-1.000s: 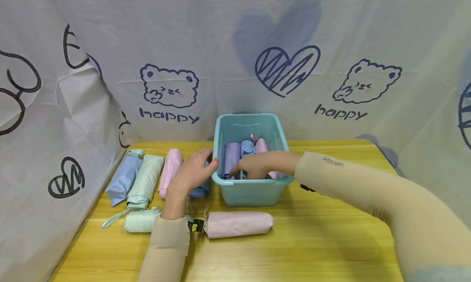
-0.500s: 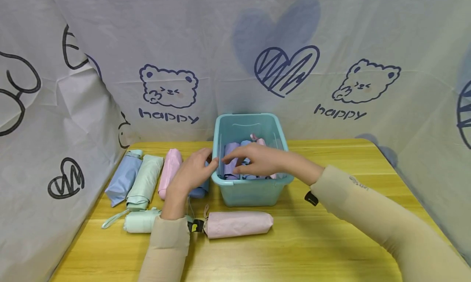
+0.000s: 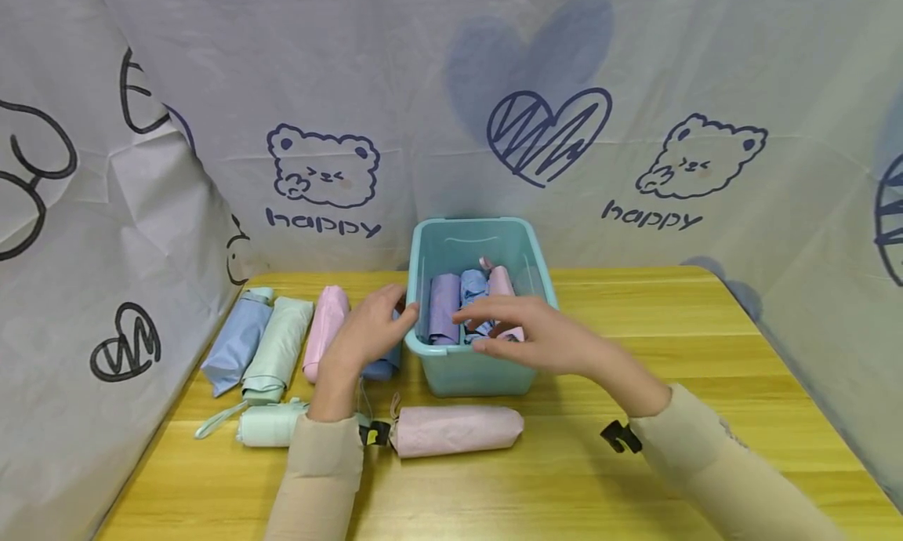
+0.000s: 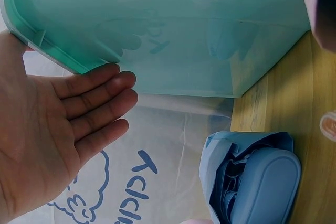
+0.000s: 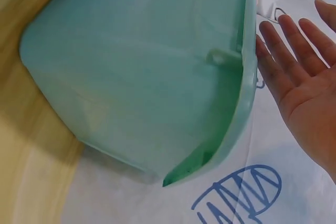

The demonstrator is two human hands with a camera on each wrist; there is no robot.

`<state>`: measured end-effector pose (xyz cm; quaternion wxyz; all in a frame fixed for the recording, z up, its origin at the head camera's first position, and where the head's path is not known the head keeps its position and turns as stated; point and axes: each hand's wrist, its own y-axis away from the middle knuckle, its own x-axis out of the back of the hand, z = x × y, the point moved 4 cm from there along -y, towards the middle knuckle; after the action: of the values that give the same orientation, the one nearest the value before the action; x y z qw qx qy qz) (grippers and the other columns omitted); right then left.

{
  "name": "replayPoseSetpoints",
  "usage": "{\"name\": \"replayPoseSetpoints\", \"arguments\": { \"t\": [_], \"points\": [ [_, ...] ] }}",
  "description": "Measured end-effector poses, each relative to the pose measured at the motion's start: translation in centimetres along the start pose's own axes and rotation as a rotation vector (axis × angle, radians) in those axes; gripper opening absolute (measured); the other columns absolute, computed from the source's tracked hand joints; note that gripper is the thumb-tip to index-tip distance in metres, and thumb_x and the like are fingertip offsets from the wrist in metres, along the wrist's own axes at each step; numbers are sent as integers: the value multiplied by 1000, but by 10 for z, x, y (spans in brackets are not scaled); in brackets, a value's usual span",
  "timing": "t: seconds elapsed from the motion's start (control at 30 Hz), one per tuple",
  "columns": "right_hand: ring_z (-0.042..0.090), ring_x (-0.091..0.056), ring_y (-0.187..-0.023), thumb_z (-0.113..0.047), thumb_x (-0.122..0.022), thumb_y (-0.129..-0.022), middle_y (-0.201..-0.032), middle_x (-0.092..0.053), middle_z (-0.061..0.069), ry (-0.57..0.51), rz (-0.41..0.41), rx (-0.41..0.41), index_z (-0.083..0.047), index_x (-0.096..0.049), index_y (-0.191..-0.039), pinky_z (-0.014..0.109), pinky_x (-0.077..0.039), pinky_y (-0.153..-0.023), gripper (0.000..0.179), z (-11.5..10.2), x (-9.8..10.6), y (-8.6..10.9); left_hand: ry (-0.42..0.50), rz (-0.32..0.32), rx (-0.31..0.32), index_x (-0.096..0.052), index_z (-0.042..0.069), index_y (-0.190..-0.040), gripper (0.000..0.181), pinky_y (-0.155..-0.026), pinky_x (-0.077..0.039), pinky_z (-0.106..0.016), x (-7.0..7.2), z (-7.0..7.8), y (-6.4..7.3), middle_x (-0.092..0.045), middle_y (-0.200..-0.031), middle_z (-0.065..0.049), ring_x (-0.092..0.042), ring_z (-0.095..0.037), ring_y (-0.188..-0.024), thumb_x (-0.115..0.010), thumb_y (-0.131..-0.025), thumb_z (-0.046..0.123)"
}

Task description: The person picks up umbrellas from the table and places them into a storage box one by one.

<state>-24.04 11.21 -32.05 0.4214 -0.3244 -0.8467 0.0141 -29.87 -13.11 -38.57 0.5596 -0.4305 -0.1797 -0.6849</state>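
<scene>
A teal plastic bin [image 3: 473, 376] stands at the back of the table. Inside it lie a purple folded umbrella [image 3: 444, 306], a blue folded umbrella [image 3: 474, 284] and a pink folded umbrella [image 3: 500, 281], partly covered by my right hand in the head view. My left hand [image 3: 370, 329] rests at the bin's left rim; the left wrist view shows its fingers [image 4: 102, 98] extended beside the outer wall. Over the bin's front right part hovers my right hand [image 3: 543, 337], fingers extended and holding nothing. A darker blue umbrella [image 3: 384, 366] is partly hidden behind my left hand.
Left of the bin lie a blue umbrella [image 3: 238, 341], a pale green one [image 3: 278, 345] and a pink one [image 3: 328, 329]. In front are a mint umbrella [image 3: 271, 425] and a pale pink umbrella [image 3: 458, 430]. A printed cloth [image 3: 437, 157] hangs behind the table.
My right hand has risen out of the bin and drawn back toward the front right, leaving more of the umbrellas inside visible. The left hand has stayed at the rim.
</scene>
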Motion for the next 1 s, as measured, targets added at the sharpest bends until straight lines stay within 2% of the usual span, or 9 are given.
{"name": "replayPoseSetpoints", "arguments": {
  "t": [0.2,0.37,0.47,0.67,0.77,1.0],
  "points": [
    [19,-62,-125,-8,-72,-97,-136,-67,4,23,78,128,-8,-66,-137,40,-54,-100,40,-9,-18,19,4,0,4,-66,10,-115,34,-84,-54,-45,0,-2,0,-67,-109,-6,-65,-28,-97,-51,-102,37],
    [20,-60,-131,-12,-71,-99,-140,-65,3,35,70,138,-13,-64,-141,37,-51,-106,42,-12,-35,34,-1,8,-12,-66,10,-114,33,-82,-55,-43,0,-1,0,-67,-107,-5,-64,-24,-94,-52,-101,37],
    [19,-59,-132,-18,-69,-100,-141,-64,4,90,33,136,-12,-62,-142,38,-49,-108,43,-12,-47,40,-3,11,-13,-67,10,-113,32,-81,-55,-43,-1,-1,0,-67,-107,-5,-64,-23,-93,-52,-102,37],
    [19,-54,-136,-32,-70,-100,-148,-57,0,321,-116,26,-15,-58,-147,40,-46,-111,52,1,-72,48,-5,12,-10,-66,10,-114,31,-82,-55,-43,-2,-1,1,-67,-108,-5,-64,-23,-93,-53,-102,36],
    [20,-55,-135,-33,-72,-97,-149,-56,1,415,-164,-5,-14,-56,-148,41,-46,-111,57,11,-82,49,-4,12,-10,-66,11,-114,32,-82,-55,-43,-2,-1,1,-67,-107,-5,-64,-23,-93,-52,-102,36],
    [22,-55,-135,-33,-72,-96,-150,-56,2,531,-243,-77,-14,-54,-151,42,-47,-110,60,33,-102,49,-1,13,-7,-66,11,-114,32,-84,-55,-44,-2,-1,1,-67,-108,-4,-64,-23,-95,-52,-102,37]
  ]
}}
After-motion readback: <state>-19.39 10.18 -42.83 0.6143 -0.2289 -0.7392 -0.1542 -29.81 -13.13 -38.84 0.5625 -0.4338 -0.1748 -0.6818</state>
